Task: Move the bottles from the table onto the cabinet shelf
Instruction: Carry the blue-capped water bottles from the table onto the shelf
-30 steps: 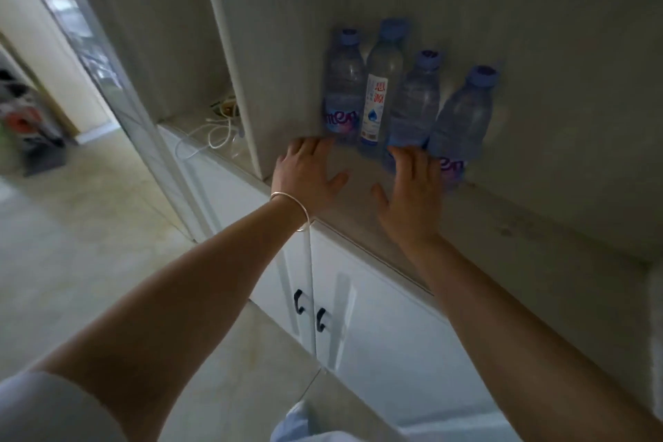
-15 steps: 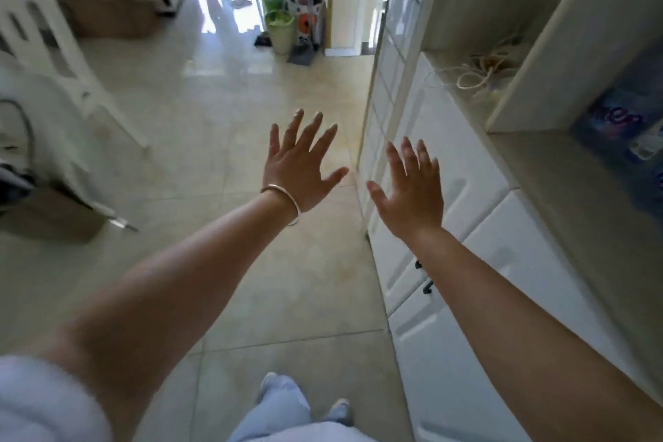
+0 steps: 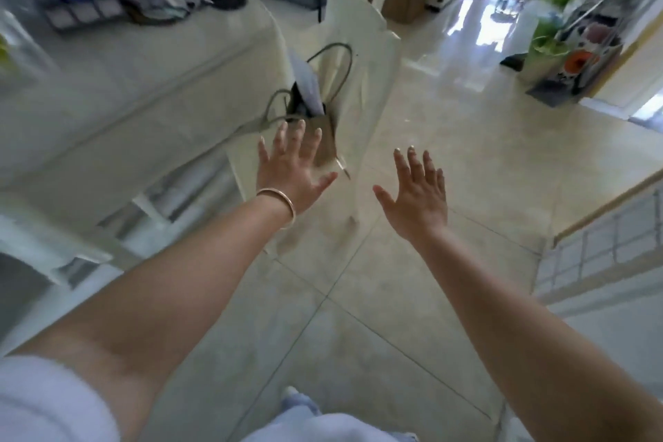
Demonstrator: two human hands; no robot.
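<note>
Ahead, white chair (image 3: 362, 57) with bag (image 3: 319, 118) beside cloth-covered table (image 3: 143, 75).

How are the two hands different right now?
The left hand wears a thin bracelet at the wrist; the right hand is bare. The left hand is in front of a brown bag on a chair; the right hand is over bare floor. Both are open with spread fingers, and both hold nothing.

no readable text, labels, brands or numbers anywhere, view blurred
</note>
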